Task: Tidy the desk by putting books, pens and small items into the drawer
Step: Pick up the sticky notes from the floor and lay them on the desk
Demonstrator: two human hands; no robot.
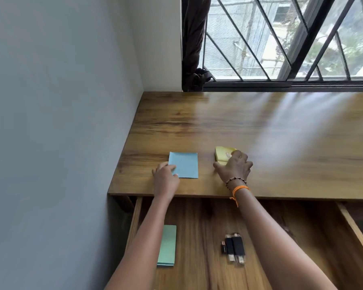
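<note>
The left hand (166, 176) rests with fingertips on the near left corner of a blue sticky-note pad (183, 165), not yet gripping it; the right hand (235, 167) curls over a yellow sticky-note pad (223, 155), fingers closing around its edges. Both pads lie flat on the desk (260, 132), near its front edge. These look light, thin and slightly floppy, so pinching across opposite edges should lift them cleanly. Below, the open drawer (197, 216) already holds a green pad (167, 244) and black USB sticks (234, 248).
</note>
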